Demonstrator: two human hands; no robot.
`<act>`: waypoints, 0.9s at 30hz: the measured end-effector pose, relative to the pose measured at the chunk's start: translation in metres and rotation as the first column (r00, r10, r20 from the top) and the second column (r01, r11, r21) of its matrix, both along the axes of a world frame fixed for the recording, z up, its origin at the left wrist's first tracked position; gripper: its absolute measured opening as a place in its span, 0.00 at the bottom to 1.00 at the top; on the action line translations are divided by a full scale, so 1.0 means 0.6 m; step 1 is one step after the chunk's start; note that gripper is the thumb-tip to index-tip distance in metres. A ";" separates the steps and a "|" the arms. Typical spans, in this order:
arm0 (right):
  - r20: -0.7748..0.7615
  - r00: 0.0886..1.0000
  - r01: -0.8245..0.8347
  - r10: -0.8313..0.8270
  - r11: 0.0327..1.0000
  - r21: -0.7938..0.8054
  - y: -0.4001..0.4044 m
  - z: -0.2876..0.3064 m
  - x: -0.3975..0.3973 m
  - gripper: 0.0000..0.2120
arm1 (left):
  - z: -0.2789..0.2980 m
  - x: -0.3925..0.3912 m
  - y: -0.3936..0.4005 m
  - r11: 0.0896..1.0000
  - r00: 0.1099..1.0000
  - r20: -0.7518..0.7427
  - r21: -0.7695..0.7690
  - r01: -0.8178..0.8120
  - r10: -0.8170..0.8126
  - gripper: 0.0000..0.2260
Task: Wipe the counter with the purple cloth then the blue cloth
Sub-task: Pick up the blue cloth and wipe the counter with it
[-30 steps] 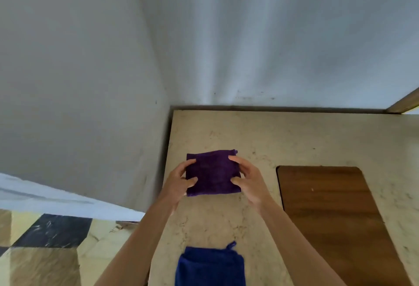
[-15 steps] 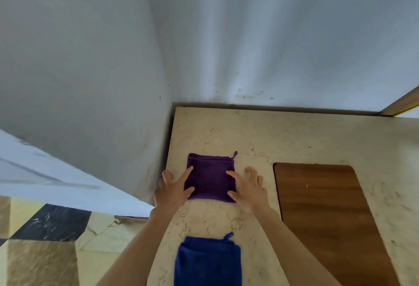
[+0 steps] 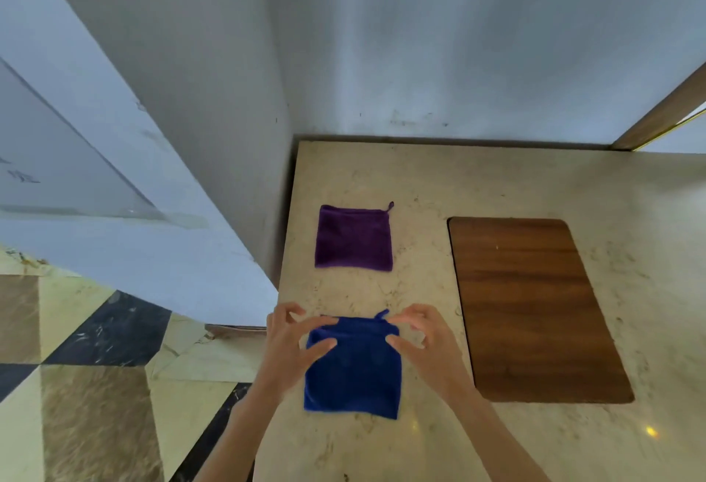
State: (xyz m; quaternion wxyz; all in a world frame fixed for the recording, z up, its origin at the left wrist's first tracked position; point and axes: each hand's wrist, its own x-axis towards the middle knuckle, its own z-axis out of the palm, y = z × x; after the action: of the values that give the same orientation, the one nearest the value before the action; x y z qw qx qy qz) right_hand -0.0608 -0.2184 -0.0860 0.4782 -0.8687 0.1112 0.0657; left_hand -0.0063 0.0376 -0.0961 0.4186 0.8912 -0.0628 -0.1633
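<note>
Scanning from the lower left, we see a patterned tile floor point(image 3: 95, 386) beside the marble counter point(image 3: 420, 183). At lower centre our left hand point(image 3: 290, 344) and right hand point(image 3: 428, 344), fingers spread, touch the top corners of the folded blue cloth point(image 3: 353, 374), not clearly gripping. Above it, apart, the folded purple cloth point(image 3: 353, 238) lies flat. A wooden board point(image 3: 535, 309) sits at right.

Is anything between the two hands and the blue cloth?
Nothing visible. The left hand and right hand are at the far corners of the blue cloth. The purple cloth lies flat farther back; the wooden board lies to the right.
</note>
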 end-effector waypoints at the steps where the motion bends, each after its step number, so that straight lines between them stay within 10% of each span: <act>1: 0.000 1.000 -0.021 0.021 1.000 -0.012 0.007 -0.015 -0.017 0.11 | -0.015 -0.019 0.007 1.000 1.000 -0.015 0.029 0.011 -0.010 0.15; 10: -0.050 0.993 -0.114 0.104 0.949 -0.294 0.024 -0.089 -0.089 0.24 | -0.070 -0.065 0.034 0.922 0.999 -0.049 0.385 0.038 -0.021 0.24; 15: -0.033 0.999 -0.041 0.031 0.939 -0.342 0.038 -0.093 -0.080 0.15 | -0.068 -0.050 0.013 0.906 0.998 -0.018 0.421 -0.051 0.065 0.16; 22: -0.178 0.977 0.056 -0.115 0.950 -0.306 0.061 -0.066 -0.049 0.08 | -0.039 -0.026 -0.020 0.921 0.991 -0.065 0.380 -0.087 0.121 0.06; 27: -0.192 0.980 0.047 -0.060 0.996 -0.071 0.043 0.002 -0.039 0.08 | 0.025 -0.014 -0.016 0.994 0.956 -0.275 0.065 -0.082 0.097 0.10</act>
State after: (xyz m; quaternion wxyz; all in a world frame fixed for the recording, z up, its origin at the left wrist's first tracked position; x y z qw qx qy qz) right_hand -0.0844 -0.1928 -0.0847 0.4378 -0.8702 0.1826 0.1333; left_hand -0.0146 0.0277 -0.0808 0.4065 0.8721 0.0416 -0.2693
